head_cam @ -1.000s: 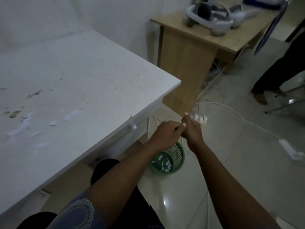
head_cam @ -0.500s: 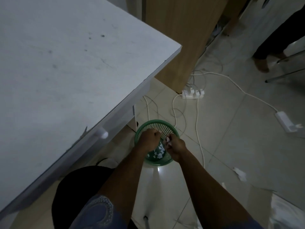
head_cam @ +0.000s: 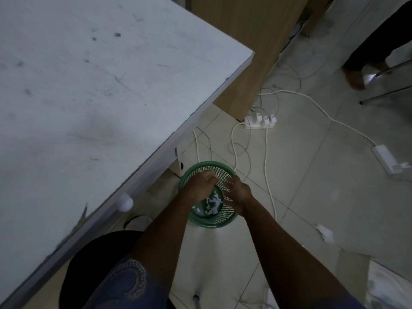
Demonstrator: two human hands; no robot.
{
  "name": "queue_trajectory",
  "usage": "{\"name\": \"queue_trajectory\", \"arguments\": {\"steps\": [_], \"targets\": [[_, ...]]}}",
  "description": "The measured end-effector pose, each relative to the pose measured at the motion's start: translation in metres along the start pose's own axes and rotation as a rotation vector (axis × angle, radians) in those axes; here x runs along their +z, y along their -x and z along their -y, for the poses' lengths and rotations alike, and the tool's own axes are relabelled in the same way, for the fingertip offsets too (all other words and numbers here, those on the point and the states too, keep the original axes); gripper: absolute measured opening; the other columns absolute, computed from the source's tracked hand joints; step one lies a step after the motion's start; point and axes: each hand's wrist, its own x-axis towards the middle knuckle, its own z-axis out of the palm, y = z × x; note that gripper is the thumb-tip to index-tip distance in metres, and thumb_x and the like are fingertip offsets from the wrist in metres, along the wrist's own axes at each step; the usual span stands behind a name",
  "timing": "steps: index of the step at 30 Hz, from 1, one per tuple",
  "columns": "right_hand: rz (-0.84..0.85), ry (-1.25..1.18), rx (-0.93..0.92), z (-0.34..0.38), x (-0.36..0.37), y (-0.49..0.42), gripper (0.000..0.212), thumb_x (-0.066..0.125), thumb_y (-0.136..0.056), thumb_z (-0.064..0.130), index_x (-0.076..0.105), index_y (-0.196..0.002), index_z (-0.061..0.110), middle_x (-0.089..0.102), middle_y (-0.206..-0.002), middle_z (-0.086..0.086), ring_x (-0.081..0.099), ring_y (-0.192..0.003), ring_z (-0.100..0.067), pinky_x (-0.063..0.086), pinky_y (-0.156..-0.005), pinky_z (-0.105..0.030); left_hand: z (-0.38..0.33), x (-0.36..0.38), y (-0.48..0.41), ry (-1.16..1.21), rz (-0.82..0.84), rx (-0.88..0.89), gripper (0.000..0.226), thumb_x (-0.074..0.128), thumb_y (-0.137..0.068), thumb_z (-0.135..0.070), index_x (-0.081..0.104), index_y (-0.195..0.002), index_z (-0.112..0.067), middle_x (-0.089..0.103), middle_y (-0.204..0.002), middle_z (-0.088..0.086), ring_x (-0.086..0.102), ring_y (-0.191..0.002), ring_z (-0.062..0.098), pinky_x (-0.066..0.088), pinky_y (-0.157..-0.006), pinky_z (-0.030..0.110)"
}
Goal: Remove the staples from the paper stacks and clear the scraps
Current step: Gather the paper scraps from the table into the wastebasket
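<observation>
table [head_cam: 93, 103] beside tiled floor [head_cam: 312, 197]

Looks like a plain office: a scuffed white table [head_cam: 93, 90], a wooden desk [head_cam: 247, 41] behind, power strips [head_cam: 259, 121] and cables [head_cam: 266, 157] across the tiled floor [head_cam: 312, 186], a green wastebasket [head_cam: 223, 220] under the table's corner.

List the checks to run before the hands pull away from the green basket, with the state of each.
1. Both hands over the green basket: ok; left hand, right hand.
2. Scraps in the basket: ok; white paper scraps lie at the bottom.
3. Hands emptied: cannot tell; the palms face down.
4. Floor cleared: not ok; a crumpled white piece lies to the right.
5. White table cleared: ok in the part that shows.
</observation>
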Motion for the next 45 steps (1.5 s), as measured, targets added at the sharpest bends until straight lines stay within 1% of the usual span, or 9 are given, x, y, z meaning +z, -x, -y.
{"name": "queue_trajectory", "arguments": {"steps": [3,8,15,21,25,34,37,41,45], "targets": [[0.020,0.074,-0.092,0.007,-0.002,0.008,0.033,0.043,-0.103,0.037,0.065,-0.107,0.012,0.069,-0.116,-0.014,0.065,-0.109,-0.029,0.049,-0.094,-0.043,-0.013,-0.005,0.012,0.001,-0.020,0.014,0.035,0.046,-0.102,-0.032,0.060,-0.129,-0.016,0.065,-0.125,0.007,0.061,-0.110,0.022,0.048,-0.095,0.035],[0.055,0.185,-0.234,0.024,-0.003,0.047,0.028,0.054,-0.095,0.028,0.071,-0.107,0.008,0.074,-0.104,-0.011,0.067,-0.085,-0.020,0.050,-0.067,-0.029,-0.035,-0.010,0.049,-0.023,-0.100,0.081,0.032,0.048,-0.098,-0.034,0.066,-0.120,-0.018,0.065,-0.109,0.000,0.062,-0.100,0.019,0.049,-0.089,0.032],[0.036,0.264,-0.604,0.058,-0.008,0.129,0.028,0.058,-0.097,0.030,0.071,-0.096,0.006,0.075,-0.092,-0.010,0.072,-0.084,-0.021,0.054,-0.072,-0.035,-0.087,-0.027,0.129,-0.103,-0.176,0.273,0.033,0.047,-0.099,-0.035,0.066,-0.118,-0.016,0.068,-0.116,0.003,0.063,-0.100,0.018,0.049,-0.083,0.032],[-0.036,0.338,-0.976,0.079,-0.002,0.213,0.039,0.059,-0.096,0.035,0.064,-0.068,0.009,0.061,-0.061,-0.001,0.058,-0.055,-0.008,0.047,-0.061,-0.030,-0.126,-0.051,0.203,-0.102,-0.269,0.450,0.033,0.047,-0.099,-0.042,0.069,-0.110,-0.019,0.071,-0.109,0.001,0.068,-0.096,0.018,0.053,-0.092,0.042],[-0.026,0.264,-1.243,0.090,0.022,0.267,0.045,0.058,-0.099,0.032,0.052,-0.061,0.009,0.045,-0.051,0.004,0.039,-0.048,-0.003,0.032,-0.049,-0.016,-0.135,-0.077,0.255,-0.083,-0.369,0.537,0.032,0.050,-0.098,-0.046,0.066,-0.112,-0.022,0.072,-0.104,-0.005,0.070,-0.087,0.008,0.056,-0.084,0.034],[0.252,0.740,-1.648,0.079,0.159,0.347,0.025,0.054,-0.099,0.033,0.061,-0.080,0.019,0.063,-0.078,0.009,0.056,-0.075,-0.007,0.040,-0.068,-0.017,-0.057,-0.192,0.373,0.062,-0.868,0.604,0.013,0.063,-0.093,-0.028,0.070,-0.101,-0.021,0.074,-0.089,-0.007,0.072,-0.070,0.006,0.058,-0.074,0.023],[0.352,0.898,-1.588,0.062,0.192,0.344,0.013,0.057,-0.096,0.036,0.061,-0.091,0.025,0.059,-0.094,0.015,0.053,-0.090,-0.003,0.035,-0.076,-0.008,-0.017,-0.216,0.384,0.001,-1.015,0.542,0.009,0.060,-0.095,-0.030,0.068,-0.099,-0.027,0.072,-0.092,-0.011,0.069,-0.079,0.004,0.052,-0.074,0.017],[0.449,0.957,-1.547,0.048,0.227,0.346,0.012,0.053,-0.096,0.032,0.062,-0.095,0.023,0.059,-0.102,0.010,0.054,-0.093,-0.004,0.037,-0.075,-0.016,0.023,-0.243,0.395,0.028,-1.123,0.481,0.011,0.057,-0.096,-0.029,0.068,-0.098,-0.028,0.072,-0.092,-0.012,0.068,-0.086,0.005,0.052,-0.079,0.019],[0.463,0.980,-1.550,0.045,0.246,0.349,0.011,0.052,-0.095,0.029,0.061,-0.093,0.025,0.060,-0.103,0.007,0.055,-0.093,-0.006,0.041,-0.077,-0.022,0.040,-0.254,0.399,0.004,-1.187,0.478,0.009,0.060,-0.095,-0.024,0.068,-0.096,-0.028,0.070,-0.093,-0.017,0.064,-0.088,-0.007,0.043,-0.077,0.003]]}}
